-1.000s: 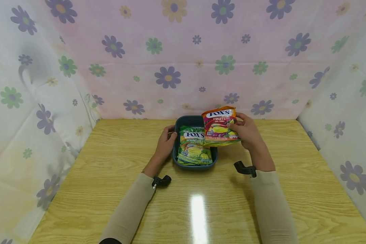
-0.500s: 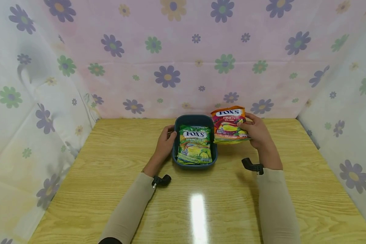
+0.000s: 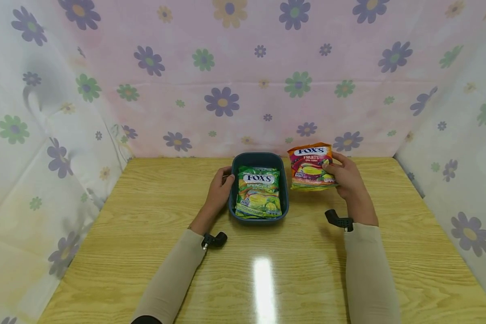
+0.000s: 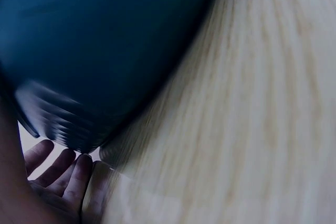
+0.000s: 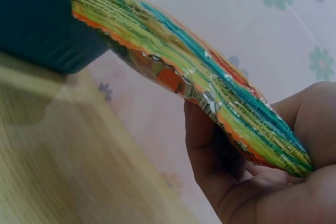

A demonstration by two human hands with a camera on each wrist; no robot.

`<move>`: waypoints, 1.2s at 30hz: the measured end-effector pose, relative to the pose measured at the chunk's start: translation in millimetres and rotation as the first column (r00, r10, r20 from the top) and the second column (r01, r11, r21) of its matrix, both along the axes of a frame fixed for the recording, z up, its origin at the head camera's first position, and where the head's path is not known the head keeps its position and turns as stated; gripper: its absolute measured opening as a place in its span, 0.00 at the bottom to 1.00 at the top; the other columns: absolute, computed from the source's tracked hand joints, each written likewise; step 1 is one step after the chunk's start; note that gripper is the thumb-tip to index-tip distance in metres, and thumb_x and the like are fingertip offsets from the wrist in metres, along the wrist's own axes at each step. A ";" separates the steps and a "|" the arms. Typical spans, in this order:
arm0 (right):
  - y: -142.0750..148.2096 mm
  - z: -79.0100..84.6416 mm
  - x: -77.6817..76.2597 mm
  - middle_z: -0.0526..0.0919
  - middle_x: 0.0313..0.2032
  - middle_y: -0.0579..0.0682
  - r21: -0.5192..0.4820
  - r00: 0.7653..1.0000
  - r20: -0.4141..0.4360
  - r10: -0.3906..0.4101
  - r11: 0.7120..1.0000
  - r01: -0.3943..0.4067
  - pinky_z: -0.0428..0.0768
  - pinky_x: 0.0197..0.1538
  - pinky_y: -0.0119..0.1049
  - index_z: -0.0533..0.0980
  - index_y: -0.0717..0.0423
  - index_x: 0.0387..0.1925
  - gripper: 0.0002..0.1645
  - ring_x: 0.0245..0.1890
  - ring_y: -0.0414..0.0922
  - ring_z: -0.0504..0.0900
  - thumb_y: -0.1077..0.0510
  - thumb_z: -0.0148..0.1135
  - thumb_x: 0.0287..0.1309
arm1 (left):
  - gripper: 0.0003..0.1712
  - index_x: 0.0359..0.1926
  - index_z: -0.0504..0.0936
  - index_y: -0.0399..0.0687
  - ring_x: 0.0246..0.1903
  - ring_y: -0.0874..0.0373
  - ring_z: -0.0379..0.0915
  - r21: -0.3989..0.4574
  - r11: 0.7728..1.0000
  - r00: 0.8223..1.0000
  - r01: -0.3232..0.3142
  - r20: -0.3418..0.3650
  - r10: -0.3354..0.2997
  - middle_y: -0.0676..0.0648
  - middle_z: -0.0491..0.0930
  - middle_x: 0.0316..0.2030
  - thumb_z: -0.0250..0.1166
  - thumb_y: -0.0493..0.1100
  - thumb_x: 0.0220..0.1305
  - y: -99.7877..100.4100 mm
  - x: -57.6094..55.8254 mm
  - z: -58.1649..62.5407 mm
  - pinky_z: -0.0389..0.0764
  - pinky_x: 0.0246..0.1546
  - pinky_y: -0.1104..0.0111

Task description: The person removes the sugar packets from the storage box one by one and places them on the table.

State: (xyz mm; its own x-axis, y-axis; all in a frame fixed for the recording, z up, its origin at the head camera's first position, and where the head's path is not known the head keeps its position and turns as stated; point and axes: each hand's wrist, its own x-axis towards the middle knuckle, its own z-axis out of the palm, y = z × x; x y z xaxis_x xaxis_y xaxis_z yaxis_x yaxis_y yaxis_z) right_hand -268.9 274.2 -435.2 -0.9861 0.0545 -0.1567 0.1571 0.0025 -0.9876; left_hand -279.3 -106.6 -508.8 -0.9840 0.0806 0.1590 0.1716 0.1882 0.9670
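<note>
In the head view my right hand [image 3: 349,176] pinches an orange and purple Fox's Fruits candy bag [image 3: 311,167] by its right side, held up beside a dark blue plastic bin [image 3: 285,211]. The right wrist view shows that candy bag [image 5: 199,72] edge-on, thumb on one face and fingers behind. My left hand [image 3: 219,189] grips the bin's left side, thumb at the rim. From the left wrist, its fingers [image 4: 79,177] touch the bin's outer wall [image 4: 105,40]. Inside the bin lies a green Fox's Spring Tea candy bag [image 3: 259,193]; what is under it is hidden.
The bin stands on a wood-grain table [image 3: 170,198], near its back edge. A flowered cloth [image 3: 243,54] hangs behind the table and along both sides. A light reflection lies on the tabletop in front.
My right hand has carried the Fruits candy bag to the right, from over the bin's right edge to beside it. My left hand and the bin stay in place.
</note>
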 end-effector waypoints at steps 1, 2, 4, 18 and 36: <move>0.4 -1.7 -0.8 0.78 0.52 0.49 -0.007 1.000 0.008 -0.008 1.000 0.008 0.87 0.43 0.31 0.53 0.54 0.85 0.41 0.40 0.37 0.87 0.57 0.57 0.79 | 0.26 0.74 0.70 0.39 0.66 0.43 0.75 0.000 1.000 1.000 0.000 0.001 0.000 0.37 0.73 0.68 0.52 0.44 0.83 -0.1 0.0 0.1 0.75 0.66 0.47; 0.6 -3.4 -1.6 0.78 0.53 0.49 -0.015 1.000 0.016 -0.016 1.000 0.017 0.87 0.43 0.31 0.53 0.54 0.85 0.41 0.40 0.37 0.87 0.57 0.58 0.79 | 0.26 0.74 0.70 0.39 0.66 0.42 0.75 0.002 1.000 1.000 -0.001 0.002 0.001 0.37 0.73 0.68 0.52 0.45 0.83 0.0 0.0 0.3 0.75 0.66 0.47; 0.8 -7.0 -3.5 0.78 0.56 0.51 -0.025 0.999 0.034 -0.030 0.999 0.031 0.87 0.44 0.31 0.54 0.53 0.85 0.41 0.41 0.37 0.87 0.57 0.59 0.79 | 0.25 0.74 0.70 0.39 0.66 0.42 0.75 0.007 1.000 1.000 0.000 0.002 0.000 0.36 0.73 0.68 0.52 0.45 0.83 0.0 0.1 0.2 0.75 0.67 0.47; -4.1 -28.2 -11.9 0.75 0.61 0.57 -0.054 0.992 0.104 -0.075 0.995 0.081 0.87 0.42 0.31 0.56 0.52 0.84 0.40 0.40 0.37 0.86 0.56 0.59 0.78 | 0.24 0.73 0.70 0.40 0.65 0.43 0.75 0.002 1.000 1.000 -0.004 -0.002 0.004 0.37 0.74 0.67 0.52 0.44 0.84 -0.3 1.8 1.7 0.75 0.66 0.48; -3.1 -57.7 -25.4 0.72 0.70 0.64 -0.004 0.988 0.102 -0.113 0.994 0.114 0.85 0.42 0.27 0.58 0.49 0.84 0.39 0.41 0.35 0.84 0.57 0.59 0.78 | 0.24 0.72 0.71 0.38 0.64 0.41 0.76 -0.006 1.000 1.000 -0.013 -0.023 0.013 0.35 0.74 0.66 0.52 0.42 0.83 0.2 0.3 0.6 0.75 0.66 0.46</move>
